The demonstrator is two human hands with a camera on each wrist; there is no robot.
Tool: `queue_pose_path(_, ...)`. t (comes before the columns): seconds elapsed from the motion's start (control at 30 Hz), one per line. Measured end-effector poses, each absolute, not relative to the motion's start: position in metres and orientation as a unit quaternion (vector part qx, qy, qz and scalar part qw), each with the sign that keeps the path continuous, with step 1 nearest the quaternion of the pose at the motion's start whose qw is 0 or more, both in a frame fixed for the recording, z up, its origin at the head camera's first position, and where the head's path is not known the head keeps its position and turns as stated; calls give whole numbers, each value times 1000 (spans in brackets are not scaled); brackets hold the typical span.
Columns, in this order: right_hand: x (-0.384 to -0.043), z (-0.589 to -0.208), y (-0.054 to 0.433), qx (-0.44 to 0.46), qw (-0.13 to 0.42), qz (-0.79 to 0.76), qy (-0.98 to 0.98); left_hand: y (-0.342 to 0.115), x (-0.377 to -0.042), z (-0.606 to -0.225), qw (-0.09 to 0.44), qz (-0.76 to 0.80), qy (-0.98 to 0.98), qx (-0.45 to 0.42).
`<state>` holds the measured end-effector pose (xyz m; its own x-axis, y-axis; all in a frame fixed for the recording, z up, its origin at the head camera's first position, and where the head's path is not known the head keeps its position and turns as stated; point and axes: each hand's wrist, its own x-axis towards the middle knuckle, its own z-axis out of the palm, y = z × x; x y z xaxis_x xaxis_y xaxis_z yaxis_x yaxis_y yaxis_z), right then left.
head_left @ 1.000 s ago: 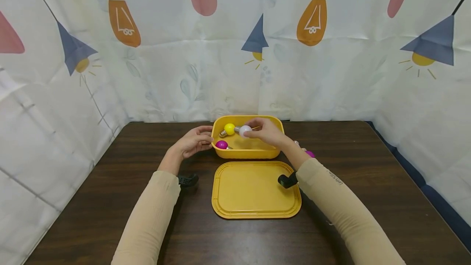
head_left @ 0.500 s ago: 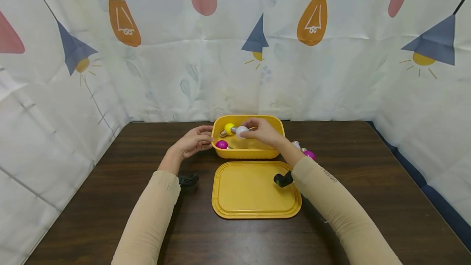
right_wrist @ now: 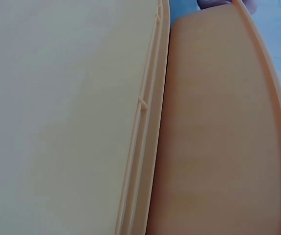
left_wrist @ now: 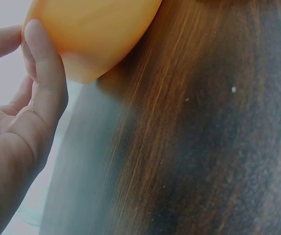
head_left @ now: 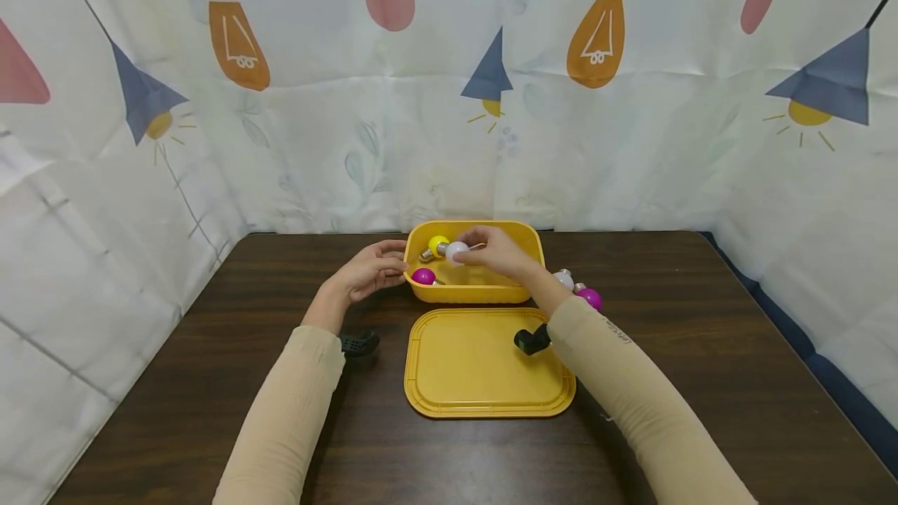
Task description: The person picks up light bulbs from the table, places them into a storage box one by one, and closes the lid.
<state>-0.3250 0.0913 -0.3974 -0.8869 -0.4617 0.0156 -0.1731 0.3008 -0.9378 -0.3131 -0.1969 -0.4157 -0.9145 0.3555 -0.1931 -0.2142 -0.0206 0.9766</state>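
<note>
Head view: lid (head_left: 489, 365) off, box (head_left: 471, 294) part-filled!

Left hand (head_left: 368, 271) is touching the box, pinching or not unclear; right hand (head_left: 498, 252) is gripping a white bulb (head_left: 457, 252) over it. Yellow bulb (head_left: 436, 241), purple bulb (head_left: 423, 277) are lying inside; second white bulb (head_left: 564, 280), second purple bulb (head_left: 591, 299) outside.

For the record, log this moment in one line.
left grip: holds box | right grip: holds white bulb | in box: yellow bulb, magenta bulb | table: lid, second white bulb, second magenta bulb
</note>
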Motion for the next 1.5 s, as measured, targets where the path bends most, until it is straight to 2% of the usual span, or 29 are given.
queue_pose_path(0.8, -331, -402, 74, -187, 175, -609, 751, -197, -313, -415, 202, 708, 674, 56)
queue_pose_path(1.5, -336, -406, 64, -172, 184, -589, 768, -197, -314, -417, 202, 715, 668, 50)
